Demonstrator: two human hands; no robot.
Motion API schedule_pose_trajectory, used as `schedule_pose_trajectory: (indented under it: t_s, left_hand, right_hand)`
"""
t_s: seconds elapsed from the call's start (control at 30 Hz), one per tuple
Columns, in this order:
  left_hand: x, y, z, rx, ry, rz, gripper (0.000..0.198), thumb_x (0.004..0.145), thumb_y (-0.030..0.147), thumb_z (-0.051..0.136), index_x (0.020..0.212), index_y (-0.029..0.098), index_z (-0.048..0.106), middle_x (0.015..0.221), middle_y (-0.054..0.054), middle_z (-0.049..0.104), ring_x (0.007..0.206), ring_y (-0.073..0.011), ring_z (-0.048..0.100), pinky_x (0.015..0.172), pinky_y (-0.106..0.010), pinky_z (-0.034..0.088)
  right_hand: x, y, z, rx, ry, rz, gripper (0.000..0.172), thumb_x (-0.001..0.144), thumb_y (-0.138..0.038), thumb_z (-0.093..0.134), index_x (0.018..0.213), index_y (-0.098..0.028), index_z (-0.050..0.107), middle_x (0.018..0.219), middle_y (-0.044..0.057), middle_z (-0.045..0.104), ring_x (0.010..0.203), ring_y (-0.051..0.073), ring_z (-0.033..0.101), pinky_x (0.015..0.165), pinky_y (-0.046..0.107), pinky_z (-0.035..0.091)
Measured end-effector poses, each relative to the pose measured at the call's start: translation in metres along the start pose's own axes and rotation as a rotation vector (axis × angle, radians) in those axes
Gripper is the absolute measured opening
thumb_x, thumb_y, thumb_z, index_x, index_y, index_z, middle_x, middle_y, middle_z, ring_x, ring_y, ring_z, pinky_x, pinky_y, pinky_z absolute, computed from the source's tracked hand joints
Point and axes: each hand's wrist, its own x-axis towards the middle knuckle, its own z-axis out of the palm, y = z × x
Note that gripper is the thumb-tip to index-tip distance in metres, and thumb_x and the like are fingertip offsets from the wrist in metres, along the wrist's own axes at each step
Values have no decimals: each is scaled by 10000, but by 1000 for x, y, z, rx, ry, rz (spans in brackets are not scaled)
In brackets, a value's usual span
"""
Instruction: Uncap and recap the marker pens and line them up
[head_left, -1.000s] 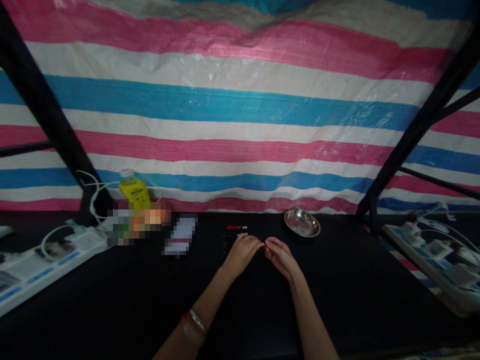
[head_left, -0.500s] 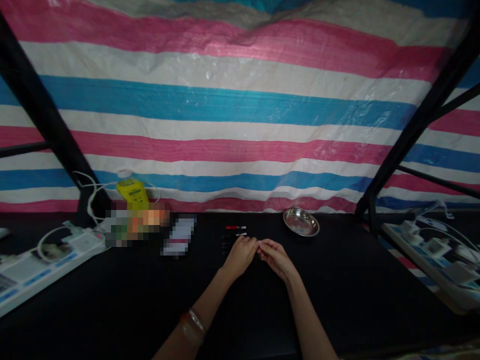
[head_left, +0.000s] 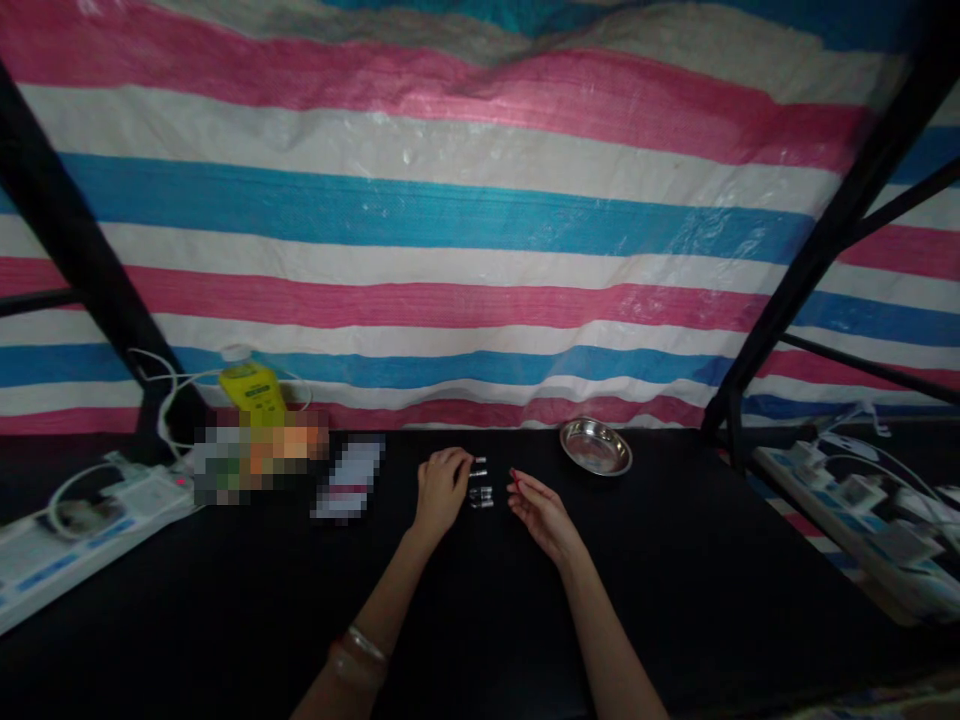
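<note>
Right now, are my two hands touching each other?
No, a strip of black table shows between the left hand and the right hand, with small silver-ended pieces lying there.

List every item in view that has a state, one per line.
Silver-ended pieces: lying in a row
Left hand: fingers curled at that row, grip unclear
Right hand: pinching a small red piece
Metal dish: open side up
Yellow bottle: upright, cap on
Phone-shaped thing: flat, pixelated
Left-side power strip: red light lit
Right-side power strip: plugs in
</note>
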Motion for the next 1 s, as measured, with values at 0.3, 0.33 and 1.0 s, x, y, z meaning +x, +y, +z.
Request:
schedule_pose_trajectory:
  t_s: [0.3,0.33,1.0]
  left_hand:
    - [15,-62,-1,-18,-114,-240,277,876,324,446,1096,299,612,1257,-3,563,1191,-226,476,956,-423,363]
    - [15,-65,0,-22,-122,-265,281,879,324,439,1097,299,612,1259,-5,562,1192,-224,477,957,-422,365]
    - [19,-57,1,-110,-79,-336,270,832,420,482,879,256,692,971,2,694,979,-211,606,840,-308,424]
  right_hand:
    - [41,5,-9,72,120,-86,325,538,-246,811,824,-155,687,710,44,684,616,132,637,583,238,500]
    - [45,6,-8,63,124,-105,319,533,-248,814,811,-155,689,699,43,682,611,129,634,581,236,499]
    - [60,10,-4,52,169,-168,267,526,-266,801,753,-160,706,610,12,670,539,88,597,512,175,476]
